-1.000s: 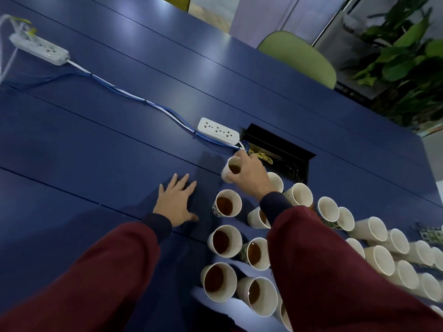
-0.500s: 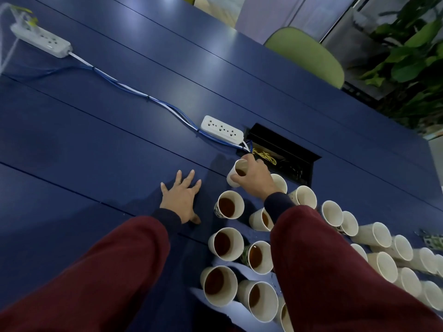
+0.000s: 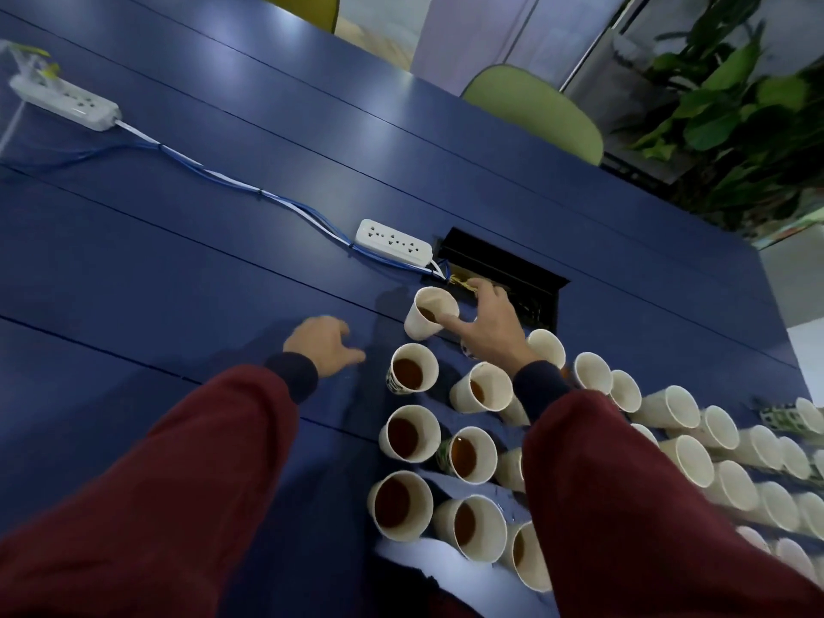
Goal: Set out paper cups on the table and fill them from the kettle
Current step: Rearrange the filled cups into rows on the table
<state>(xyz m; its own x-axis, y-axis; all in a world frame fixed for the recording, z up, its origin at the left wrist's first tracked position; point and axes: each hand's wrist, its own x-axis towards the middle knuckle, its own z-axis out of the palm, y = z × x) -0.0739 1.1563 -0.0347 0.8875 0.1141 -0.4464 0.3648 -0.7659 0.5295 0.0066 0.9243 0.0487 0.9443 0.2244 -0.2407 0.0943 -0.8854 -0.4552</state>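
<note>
Right hand (image 3: 484,325) is spread loose with its thumb just brushing the paper cup (image 3: 430,305) to its left, not gripping. Left hand (image 3: 323,345) rests slack on the table (image 3: 178,260), holding nothing. The cup's light, thin-walled and part full of brown drink (image 3: 429,315), so I'd pinch it gently mid-wall or it'll buckle and slop.

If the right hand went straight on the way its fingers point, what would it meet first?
Probably the open black cable box in the table: the right hand has fingertips at its near edge, by yellow wires. Height is unclear.
</note>
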